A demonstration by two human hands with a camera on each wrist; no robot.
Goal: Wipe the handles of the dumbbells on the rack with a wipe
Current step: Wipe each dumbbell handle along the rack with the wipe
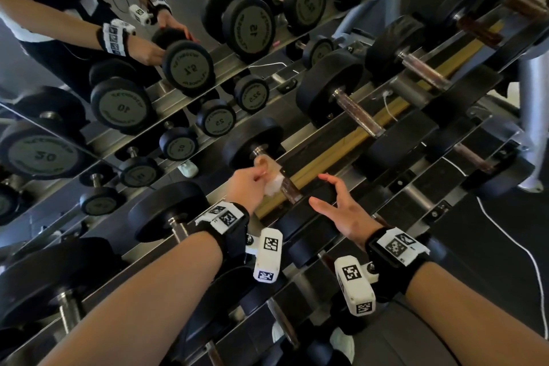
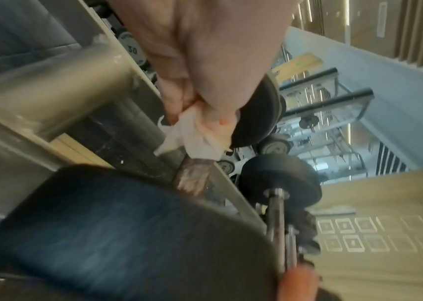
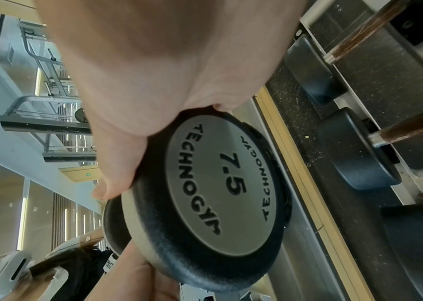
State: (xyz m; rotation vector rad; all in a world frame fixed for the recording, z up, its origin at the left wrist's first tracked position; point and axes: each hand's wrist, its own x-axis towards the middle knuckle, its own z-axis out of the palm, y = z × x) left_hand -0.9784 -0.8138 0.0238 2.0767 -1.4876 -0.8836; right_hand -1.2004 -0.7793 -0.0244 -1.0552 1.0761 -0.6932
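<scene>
Low in the head view, the right hand (image 1: 341, 211) spreads wide, its fingers and thumb cupping the near end of the 7.5 dumbbell (image 3: 220, 193) at centre frame. Just above it, the left hand (image 1: 248, 184) pinches a crumpled white wipe (image 1: 274, 184) around that dumbbell's brown handle (image 1: 289, 192) near its far head. The wiping step looks underway; next the wipe likely must slide along the handle, then reach the dumbbells further along the rack (image 1: 335, 145) toward upper right.

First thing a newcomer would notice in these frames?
The left hand pinching a white wipe around a dumbbell handle at the centre of the rack. Just right, the right hand cups that dumbbell's near head, marked 7.5. A mirror on the upper left repeats it all.
</scene>
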